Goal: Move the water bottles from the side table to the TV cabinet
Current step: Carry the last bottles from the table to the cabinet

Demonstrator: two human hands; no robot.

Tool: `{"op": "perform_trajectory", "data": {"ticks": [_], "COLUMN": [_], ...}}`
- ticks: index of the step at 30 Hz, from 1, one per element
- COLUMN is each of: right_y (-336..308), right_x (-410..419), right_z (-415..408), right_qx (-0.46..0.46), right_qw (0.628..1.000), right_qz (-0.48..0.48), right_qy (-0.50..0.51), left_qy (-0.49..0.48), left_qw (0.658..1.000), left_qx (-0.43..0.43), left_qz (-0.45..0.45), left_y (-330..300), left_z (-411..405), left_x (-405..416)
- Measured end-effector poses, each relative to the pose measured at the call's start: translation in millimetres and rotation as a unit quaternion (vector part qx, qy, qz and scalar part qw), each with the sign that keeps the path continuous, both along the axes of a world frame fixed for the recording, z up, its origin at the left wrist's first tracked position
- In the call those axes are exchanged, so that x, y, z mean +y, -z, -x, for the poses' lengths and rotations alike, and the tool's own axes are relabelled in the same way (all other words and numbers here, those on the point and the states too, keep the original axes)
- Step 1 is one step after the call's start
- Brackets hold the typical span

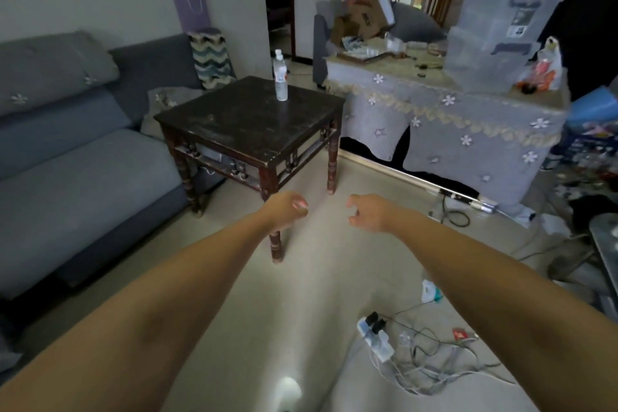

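Bottle (280, 79) upright near worktop (254, 124) far edge. Left hand (287, 207) loosely curled, right hand (366, 212) relaxed, both holding nothing, over bare floor (311, 278).

The side table (254, 120) is dark wood with a worn, scratched top that shines a little, and its legs are turned wood. The water bottle (280, 80) on it is clear plastic with a white cap and a pale label. The sofa (77, 150) is covered in matt grey cloth. The cover (444, 124) over the long table is thin grey cloth with white sewn flowers and a beige lace-like trim. The storage boxes (495, 33) are cloudy, half-clear plastic. The box (364, 13) behind is brown cardboard. The floor (317, 278) is pale, smooth and slightly glossy. The power strip (374, 338) is white plastic.
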State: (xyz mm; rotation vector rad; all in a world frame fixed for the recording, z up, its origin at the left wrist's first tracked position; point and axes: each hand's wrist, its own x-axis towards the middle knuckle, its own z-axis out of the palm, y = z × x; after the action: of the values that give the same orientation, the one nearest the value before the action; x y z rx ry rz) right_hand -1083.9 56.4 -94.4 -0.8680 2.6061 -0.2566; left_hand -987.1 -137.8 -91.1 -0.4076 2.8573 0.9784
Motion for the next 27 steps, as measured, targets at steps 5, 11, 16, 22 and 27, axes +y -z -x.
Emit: {"op": "perform_trajectory", "data": {"ticks": [5,11,16,22,27], "right_y": [-1.8,11.4,11.8,-10.2,-18.9], "right_x": [-33.7,-48.6,-69.8,-101.8,-135.5], "right_z": [71.0,157.6,270.0,396.0,471.8], "right_qx": [-0.012,-0.032,-0.004,0.003,0.006], "right_qw": [0.999,0.998,0.999,0.999,1.0], "right_qz": [0.004,-0.029,-0.027,-0.035,-0.02], "right_qy": [0.031,0.041,0.033,-0.017,-0.021], "left_qy": [0.003,0.044,0.036,-0.035,-0.058], "left_qw": [1.0,0.999,0.999,0.999,0.998], "left_qx": [0.008,-0.025,-0.019,0.002,0.002], "left_qz": [-0.015,-0.012,-0.002,0.002,-0.012], "left_y": [-9.3,13.6,18.3,-2.3,-4.3], "left_z": [84.2,177.9,276.0,395.0,460.2], "left_x": [-49.8,-57.6,-74.9,-113.0,-132.7]}}
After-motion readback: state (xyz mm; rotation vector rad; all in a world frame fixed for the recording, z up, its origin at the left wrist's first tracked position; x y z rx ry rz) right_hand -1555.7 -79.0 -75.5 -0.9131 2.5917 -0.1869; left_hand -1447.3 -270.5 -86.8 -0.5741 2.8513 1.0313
